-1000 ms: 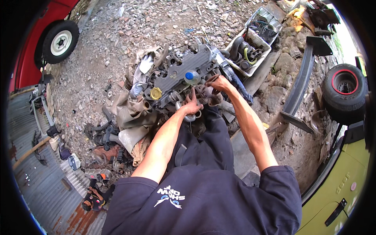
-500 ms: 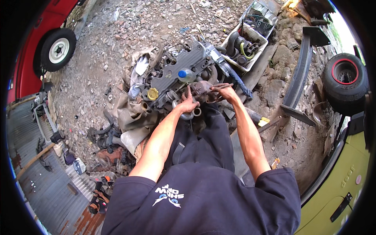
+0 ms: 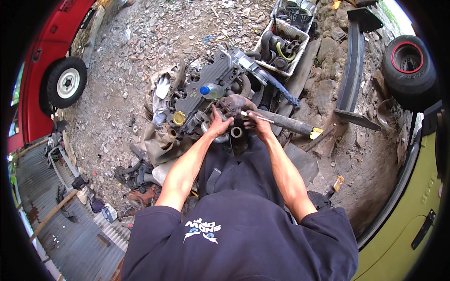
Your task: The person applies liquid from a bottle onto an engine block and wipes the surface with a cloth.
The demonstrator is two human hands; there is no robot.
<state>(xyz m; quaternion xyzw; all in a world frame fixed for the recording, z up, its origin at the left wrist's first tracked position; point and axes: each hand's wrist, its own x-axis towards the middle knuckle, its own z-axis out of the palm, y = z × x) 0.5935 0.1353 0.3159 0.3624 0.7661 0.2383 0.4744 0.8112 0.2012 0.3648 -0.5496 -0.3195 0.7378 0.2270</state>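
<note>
An engine (image 3: 206, 77) with a grey ribbed cover lies on the ground ahead of me. A rusty rounded metal housing (image 3: 236, 104) sits at its near side, with a round pipe opening (image 3: 236, 132) below. My left hand (image 3: 219, 125) is at the housing's left edge, index finger pointing up and the other fingers curled against the metal; their tips are partly hidden. In my right hand (image 3: 257, 122) is a slim metal wrench (image 3: 260, 117), pinched just right of the housing. A clear bottle with a blue cap (image 3: 213, 91) rests on the engine cover. A yellow cap (image 3: 178, 118) sits at its near-left corner.
White crates (image 3: 300, 51) of parts stand at the back right. Near them lie a dark metal beam (image 3: 350, 75) and a wheel with a red rim (image 3: 407, 58). A dark tube (image 3: 290, 123) extends rightward from the engine. Cloth and rags (image 3: 161, 143) lie left.
My right hand has lowered and moved left with the wrench, which has swung round to slope down to the right. My left hand stays at the housing. The whole view has shifted slightly.
</note>
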